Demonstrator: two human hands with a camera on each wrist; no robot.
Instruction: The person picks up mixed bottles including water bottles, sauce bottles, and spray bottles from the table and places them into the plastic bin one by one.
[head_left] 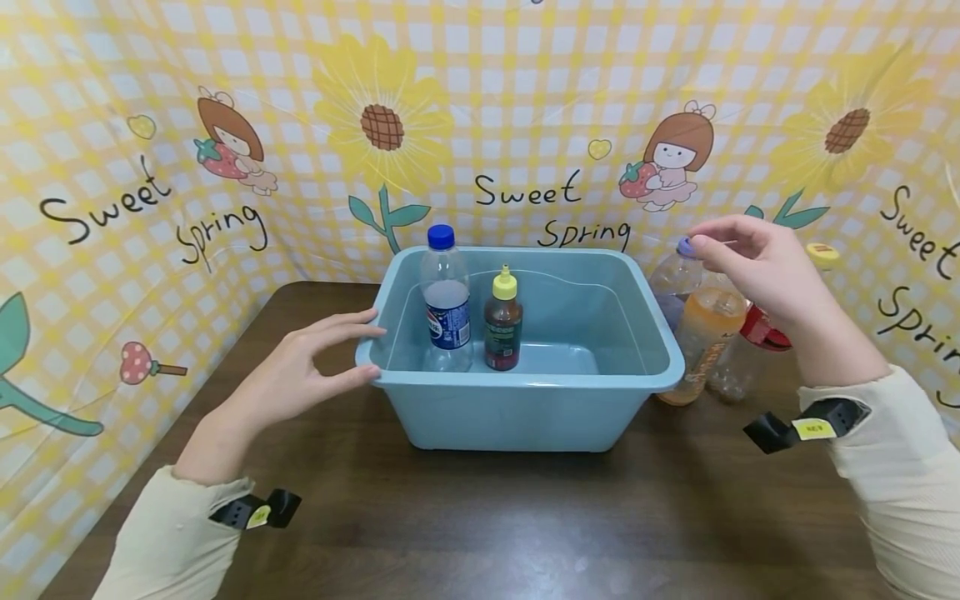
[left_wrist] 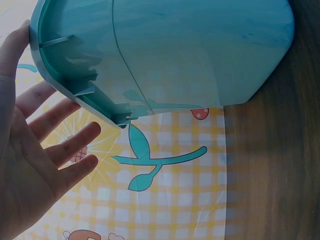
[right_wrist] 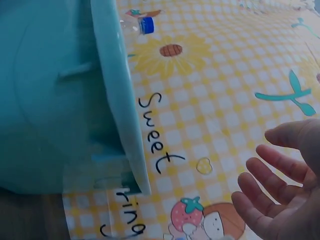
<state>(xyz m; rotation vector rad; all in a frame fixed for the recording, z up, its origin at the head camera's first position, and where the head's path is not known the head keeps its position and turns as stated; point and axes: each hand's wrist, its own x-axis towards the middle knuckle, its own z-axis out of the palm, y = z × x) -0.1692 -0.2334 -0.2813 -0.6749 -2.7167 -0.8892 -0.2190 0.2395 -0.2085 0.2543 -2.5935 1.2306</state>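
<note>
A light blue plastic basin [head_left: 517, 417] stands on the brown table. Inside it, upright, are a clear bottle with a blue cap and blue label [head_left: 448, 325] and a dark squeeze bottle with a yellow nozzle [head_left: 503, 333]. My left hand [head_left: 300, 367] touches the basin's left rim, fingers fairly straight and thumb at the near corner. To the right of the basin, my right hand [head_left: 772, 262] hovers by the purple cap of a clear bottle [head_left: 670, 279]. In the right wrist view its fingers are loosely bent, with nothing between them and the thumb.
Behind the purple-capped bottle's near side stands an orange-tinted bottle [head_left: 705, 342], close against the basin. A red-labelled bottle [head_left: 768, 332] and a yellow cap [head_left: 822, 254] are partly hidden by my right arm. A checked sheet [head_left: 517, 108] hangs around the table.
</note>
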